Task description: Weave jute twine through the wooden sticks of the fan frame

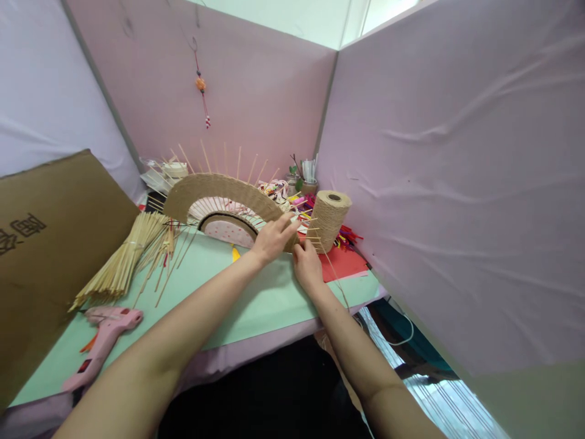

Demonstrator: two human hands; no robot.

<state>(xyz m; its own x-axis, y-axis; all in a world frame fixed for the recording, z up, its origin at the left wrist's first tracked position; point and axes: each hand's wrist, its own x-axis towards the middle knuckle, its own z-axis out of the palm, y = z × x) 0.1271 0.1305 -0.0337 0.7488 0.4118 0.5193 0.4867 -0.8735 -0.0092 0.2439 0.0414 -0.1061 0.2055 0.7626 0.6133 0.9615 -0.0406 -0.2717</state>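
A half-round woven fan [219, 183] stands on the table, its brown twine band running across thin wooden sticks that poke out around the outer edge. At the band's right end my left hand [273, 239] grips it, fingers laid over the weave. Just below and to the right, my right hand [308, 263] is closed with its fingertips pinched at the last sticks, where the twine [336, 277] passes and trails down over the table edge. What lies between those fingertips is mostly hidden. Directly behind the right hand stands a large spool of twine [329, 222].
A bundle of sticks [123, 256] and a pink glue gun [107, 341] lie on the left, beside a cardboard sheet [50, 244]. Red paper [345, 265] sits under the spool. Cloth-covered walls [434, 152] close in the back and right; a beaded charm [201, 85] hangs behind.
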